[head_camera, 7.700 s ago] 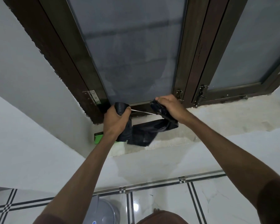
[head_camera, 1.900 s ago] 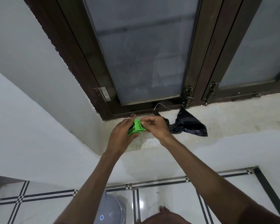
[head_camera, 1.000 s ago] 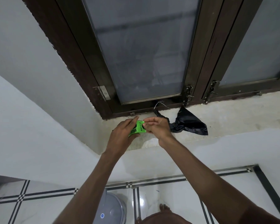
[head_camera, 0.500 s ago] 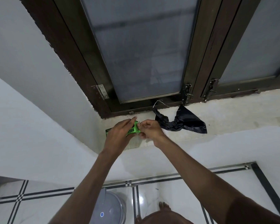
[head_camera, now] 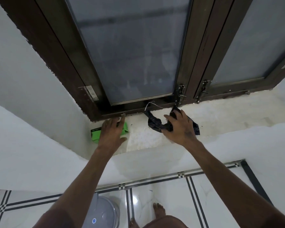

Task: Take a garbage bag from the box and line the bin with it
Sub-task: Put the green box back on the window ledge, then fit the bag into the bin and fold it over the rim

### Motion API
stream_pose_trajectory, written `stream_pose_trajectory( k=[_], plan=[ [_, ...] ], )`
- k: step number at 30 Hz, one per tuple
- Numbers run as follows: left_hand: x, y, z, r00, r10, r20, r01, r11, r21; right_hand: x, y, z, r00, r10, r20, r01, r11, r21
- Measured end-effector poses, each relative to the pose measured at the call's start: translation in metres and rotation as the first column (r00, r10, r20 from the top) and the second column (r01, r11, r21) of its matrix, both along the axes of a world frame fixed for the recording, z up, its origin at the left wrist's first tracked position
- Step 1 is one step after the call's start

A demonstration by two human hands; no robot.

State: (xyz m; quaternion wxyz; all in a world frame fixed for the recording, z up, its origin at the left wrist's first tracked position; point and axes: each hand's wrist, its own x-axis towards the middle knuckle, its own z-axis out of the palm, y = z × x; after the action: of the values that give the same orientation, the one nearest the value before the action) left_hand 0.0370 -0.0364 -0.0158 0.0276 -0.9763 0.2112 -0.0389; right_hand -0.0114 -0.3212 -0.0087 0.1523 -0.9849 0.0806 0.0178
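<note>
A small green box (head_camera: 95, 134) lies on the white window sill (head_camera: 220, 116) at its left end. My left hand (head_camera: 111, 131) rests flat on top of it, fingers spread. A crumpled black garbage bag (head_camera: 153, 123) with a thin white drawstring lies on the sill to the right, against the window frame. My right hand (head_camera: 179, 127) is on the bag with its fingers apart, covering its middle. The grey bin (head_camera: 102, 211) with a round lid stands on the floor below, partly hidden by my left arm.
A dark wooden window frame (head_camera: 197, 63) with frosted panes and metal latches rises behind the sill. White walls close in on the left. Below is glossy white tile floor with black stripes, and my bare feet (head_camera: 158, 211) stand beside the bin.
The green box has gone from between both hands down onto the sill's left end. My right hand left it and moved right onto the black bag.
</note>
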Motion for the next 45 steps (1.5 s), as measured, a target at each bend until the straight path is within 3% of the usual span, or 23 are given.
stream_pose_trajectory(
  k=[2,4,6,8,9,11,13,15,18,21,24,27,29,31,34,36,37,39,41,43,45],
  plan=[
    [-0.007,-0.001,0.003,0.997,-0.017,0.076,0.02,0.999,-0.041,-0.002,-0.014,-0.008,0.995,0.047,-0.089,-0.053,0.996,-0.066],
    [-0.019,-0.01,0.009,0.986,-0.062,0.157,0.086,0.985,-0.152,-0.005,-0.021,-0.007,0.999,0.039,-0.024,-0.04,0.999,-0.037],
    [-0.039,-0.027,0.023,0.983,-0.074,0.169,0.128,0.934,-0.335,-0.009,-0.02,0.001,0.998,-0.041,0.051,0.034,0.991,0.133],
    [-0.061,-0.046,0.039,0.998,-0.048,0.04,0.062,0.84,-0.539,-0.014,-0.015,0.017,0.987,-0.139,0.078,0.102,0.93,0.354],
    [-0.07,-0.056,0.044,0.997,-0.037,-0.07,-0.014,0.787,-0.617,-0.016,-0.011,0.027,0.981,-0.179,0.073,0.123,0.869,0.48],
    [-0.09,-0.07,0.051,0.94,-0.044,-0.339,-0.229,0.657,-0.719,-0.029,0.0,0.046,0.976,-0.21,0.053,0.099,0.652,0.751],
    [-0.105,-0.078,0.057,0.798,-0.138,-0.586,-0.444,0.524,-0.727,-0.045,0.011,0.061,0.968,-0.248,0.036,0.073,0.414,0.908],
    [-0.122,-0.078,0.06,0.69,-0.25,-0.679,-0.533,0.459,-0.711,-0.064,0.026,0.069,0.956,-0.293,0.006,0.073,0.258,0.963],
    [-0.15,-0.059,0.059,0.666,-0.293,-0.686,-0.553,0.423,-0.718,-0.095,0.052,0.068,0.94,-0.339,-0.048,0.082,0.088,0.993],
    [-0.187,-0.027,0.058,0.75,-0.332,-0.572,-0.441,0.393,-0.807,-0.128,0.076,0.062,0.918,-0.382,-0.105,0.114,0.001,0.993],
    [-0.242,0.015,0.063,0.894,-0.383,-0.234,0.002,0.525,-0.851,-0.168,0.105,0.052,0.845,-0.491,-0.214,0.211,-0.063,0.975],
    [-0.283,0.046,0.055,0.919,-0.387,0.07,0.317,0.623,-0.715,-0.205,0.135,0.036,0.799,-0.51,-0.319,0.295,-0.13,0.947],
    [-0.306,0.065,0.052,0.924,-0.351,0.153,0.352,0.621,-0.7,-0.231,0.153,0.029,0.808,-0.457,-0.372,0.35,-0.135,0.927],
    [-0.326,0.082,0.054,0.966,-0.249,0.071,0.21,0.595,-0.775,-0.257,0.166,0.03,0.841,-0.374,-0.391,0.392,-0.076,0.917],
    [-0.346,0.104,0.063,0.988,-0.035,-0.154,-0.117,0.492,-0.863,-0.295,0.187,0.041,0.889,-0.264,-0.373,0.423,0.164,0.891],
    [-0.357,0.113,0.067,0.956,0.066,-0.287,-0.289,0.399,-0.87,-0.319,0.204,0.047,0.921,-0.304,-0.244,0.348,0.358,0.866],
    [-0.361,0.115,0.068,0.938,0.107,-0.331,-0.346,0.364,-0.865,-0.329,0.212,0.05,0.933,-0.327,-0.147,0.28,0.409,0.869],
    [-0.371,0.12,0.069,0.921,0.149,-0.359,-0.389,0.358,-0.849,-0.345,0.228,0.058,0.966,-0.254,-0.044,0.14,0.375,0.916],
    [-0.38,0.12,0.07,0.916,0.148,-0.374,-0.401,0.405,-0.822,-0.353,0.239,0.065,0.997,-0.045,-0.06,0.071,0.307,0.949],
    [-0.393,0.122,0.073,0.906,0.112,-0.408,-0.413,0.443,-0.796,-0.36,0.243,0.063,0.989,0.14,-0.043,-0.004,0.322,0.947],
    [-0.406,0.128,0.075,0.894,0.039,-0.447,-0.411,0.467,-0.783,-0.367,0.245,0.057,0.984,0.18,-0.004,-0.049,0.288,0.957]
  ],
)
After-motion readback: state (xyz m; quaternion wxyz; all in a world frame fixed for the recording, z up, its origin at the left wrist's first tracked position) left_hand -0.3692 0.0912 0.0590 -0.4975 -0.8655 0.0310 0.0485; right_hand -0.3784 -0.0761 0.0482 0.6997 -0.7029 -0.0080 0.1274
